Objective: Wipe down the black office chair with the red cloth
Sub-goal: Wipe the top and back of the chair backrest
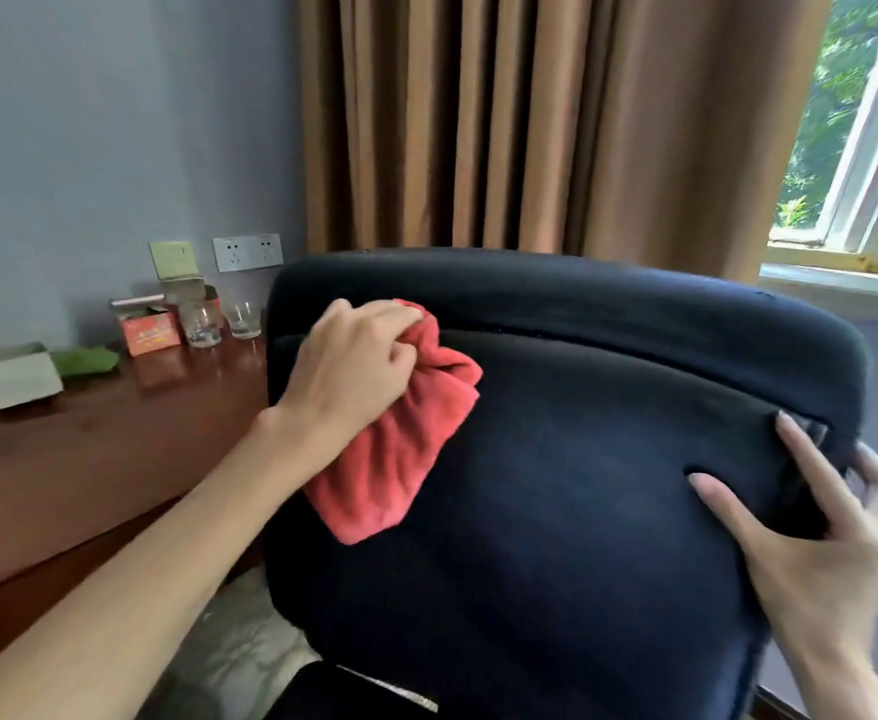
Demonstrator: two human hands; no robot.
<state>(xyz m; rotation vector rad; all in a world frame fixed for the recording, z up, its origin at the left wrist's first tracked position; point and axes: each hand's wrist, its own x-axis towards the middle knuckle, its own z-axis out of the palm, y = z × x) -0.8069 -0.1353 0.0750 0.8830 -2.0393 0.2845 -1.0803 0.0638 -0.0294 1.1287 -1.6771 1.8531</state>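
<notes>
The black padded fabric office chair (556, 459) fills the view, its backrest facing the person. The right hand (821, 543) grips the backrest's right edge, thumb pressed flat on the fabric and fingers curled round the side. The bunched red terry cloth (400, 444) lies against the upper left of the backrest, its top gathered under the curled fingers of the left hand (353, 366), the rest hanging below the palm. Beyond those fingers, on the brown wooden desk (88, 459), stands a small red carton (150, 332); its print is unreadable.
</notes>
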